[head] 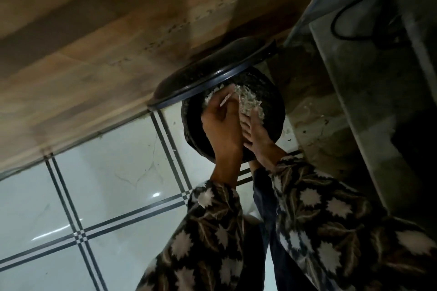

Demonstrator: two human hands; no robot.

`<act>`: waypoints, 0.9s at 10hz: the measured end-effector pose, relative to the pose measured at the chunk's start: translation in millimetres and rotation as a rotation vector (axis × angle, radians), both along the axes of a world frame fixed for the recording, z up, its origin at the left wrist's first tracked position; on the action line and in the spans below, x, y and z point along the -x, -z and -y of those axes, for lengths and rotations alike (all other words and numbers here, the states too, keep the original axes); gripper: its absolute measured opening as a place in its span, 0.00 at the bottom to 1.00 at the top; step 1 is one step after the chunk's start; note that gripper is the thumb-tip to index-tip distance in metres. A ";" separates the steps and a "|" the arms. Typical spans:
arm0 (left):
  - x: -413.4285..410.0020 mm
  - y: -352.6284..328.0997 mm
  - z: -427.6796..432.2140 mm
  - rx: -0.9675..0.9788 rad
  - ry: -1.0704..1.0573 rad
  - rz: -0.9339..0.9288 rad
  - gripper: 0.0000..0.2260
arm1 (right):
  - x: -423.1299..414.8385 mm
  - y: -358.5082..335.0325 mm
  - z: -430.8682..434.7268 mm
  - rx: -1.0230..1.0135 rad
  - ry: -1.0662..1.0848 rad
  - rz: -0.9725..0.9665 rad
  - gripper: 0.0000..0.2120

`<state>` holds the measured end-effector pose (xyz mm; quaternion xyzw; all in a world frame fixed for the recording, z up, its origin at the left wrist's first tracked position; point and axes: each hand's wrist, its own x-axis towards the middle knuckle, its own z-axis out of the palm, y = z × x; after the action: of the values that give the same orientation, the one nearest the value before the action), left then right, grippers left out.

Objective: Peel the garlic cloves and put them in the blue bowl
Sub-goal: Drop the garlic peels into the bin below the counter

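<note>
Both hands are over a round black bin on the floor. My left hand is seen from the back, its fingers curled round a clump of white garlic peels, and a thin strip of skin sticks out by the thumb. My right hand lies against the left with fingers fairly straight, the fingertips touching the peels. More pale peels lie inside the bin beyond the hands. Neither a blue bowl nor garlic cloves are in view.
The bin's black lid stands tilted open against the brown wall. White floor tiles with dark double lines spread to the left. A grey concrete ledge with a black cable rises on the right.
</note>
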<state>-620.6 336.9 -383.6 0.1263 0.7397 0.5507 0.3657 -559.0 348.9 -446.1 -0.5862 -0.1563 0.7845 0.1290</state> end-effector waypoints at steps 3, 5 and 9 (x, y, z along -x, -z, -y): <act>13.6 74.5 55.9 0.723 0.722 -0.199 0.19 | -44.0 -52.1 -2.5 -0.076 0.119 -0.121 0.24; 9.4 -30.5 82.5 0.514 0.769 -0.052 0.10 | -99.9 -161.9 53.8 -0.198 -0.015 0.100 0.13; -173.4 -350.6 117.2 -0.087 1.016 -0.070 0.09 | -269.6 -461.1 215.7 -0.651 0.547 0.224 0.10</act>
<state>-447.3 219.7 -33.0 0.5034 0.5730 0.3289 0.5568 -289.4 133.2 14.9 -0.6163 -0.2473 0.5630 0.4919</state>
